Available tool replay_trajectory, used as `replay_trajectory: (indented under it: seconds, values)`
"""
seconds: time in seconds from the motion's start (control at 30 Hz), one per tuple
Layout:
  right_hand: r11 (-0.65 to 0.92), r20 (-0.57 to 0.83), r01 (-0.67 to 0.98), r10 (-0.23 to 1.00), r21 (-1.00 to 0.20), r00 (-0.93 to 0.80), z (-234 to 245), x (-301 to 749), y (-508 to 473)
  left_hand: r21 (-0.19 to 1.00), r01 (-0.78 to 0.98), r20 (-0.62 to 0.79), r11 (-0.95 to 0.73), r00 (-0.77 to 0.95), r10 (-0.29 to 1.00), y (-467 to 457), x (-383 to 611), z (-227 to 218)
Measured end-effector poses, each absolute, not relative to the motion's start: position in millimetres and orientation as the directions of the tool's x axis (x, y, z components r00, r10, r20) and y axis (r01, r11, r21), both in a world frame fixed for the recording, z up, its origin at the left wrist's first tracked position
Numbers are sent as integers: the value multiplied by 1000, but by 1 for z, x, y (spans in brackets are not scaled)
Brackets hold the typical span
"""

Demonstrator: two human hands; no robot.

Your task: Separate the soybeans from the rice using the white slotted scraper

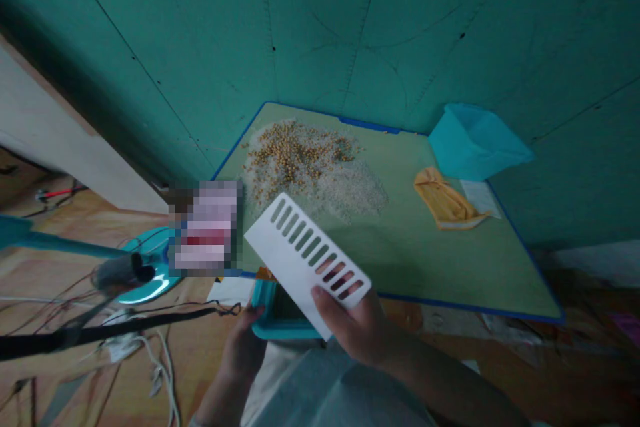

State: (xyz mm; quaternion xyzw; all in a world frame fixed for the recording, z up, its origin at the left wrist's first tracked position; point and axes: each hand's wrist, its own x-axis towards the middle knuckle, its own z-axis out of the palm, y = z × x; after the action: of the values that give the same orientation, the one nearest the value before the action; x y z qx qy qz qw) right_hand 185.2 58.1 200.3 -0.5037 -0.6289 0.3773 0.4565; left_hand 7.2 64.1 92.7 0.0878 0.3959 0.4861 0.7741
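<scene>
Your pale blue-grey clothing (pixel 345 387) lies nearest the camera, at the bottom centre of the frame. At the lower left, a black pole (pixel 125 321) reaches in from the edge, with white cables (pixel 167 373) on the floor below it. Just above the pole, you have a teal round base (pixel 155 285), partly hidden. At centre left, a pink and white item (pixel 207 227) is pixelated, so you cannot tell what it is.

Your left hand (pixel 243 347), bottom centre-left, grips a teal plastic bin (pixel 285 332), its thumb over the left rim and its other fingers out of sight. Above that, left of the frame's middle, yellow-brown beans (pixel 287 153) lie scattered over white grains (pixel 357 190), which spread farther right, all on a light-green tabletop (pixel 400 240) edged in blue. Your right hand (pixel 363 330), just right of bottom centre, pinches a white slotted plate (pixel 295 270) by its near end, thumb on top and fingers showing through the slots; the plate is tilted and partly covers the bin.

At centre right, a crumpled orange-yellow cloth (pixel 445 200) lies beside a white sheet (pixel 483 197), and above them stands an open teal bag (pixel 475 143).
</scene>
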Motion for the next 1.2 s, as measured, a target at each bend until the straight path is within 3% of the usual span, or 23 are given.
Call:
replay_trajectory:
  seconds: [0.13,0.33,0.73,1.0,1.1,1.2]
  values:
    - [296,260,447,955,-844,-140,201,169,68,519,-658,-520,545,263,813,65,0,90]
    - [308,286,539,950,-784,-126,205,170,81,531,-647,-542,546,236,807,68,-3,89]
    - [178,251,507,965,-843,77,195,211,81,597,-640,-541,484,125,832,67,8,94]
    - [143,232,422,958,-895,169,205,250,70,565,-660,-540,496,159,826,68,6,92]
    - [152,228,432,965,-889,129,210,258,65,549,-667,-526,504,193,829,68,6,92]
    - [164,165,448,986,-879,-37,213,255,62,551,-677,-524,488,174,834,68,7,93]
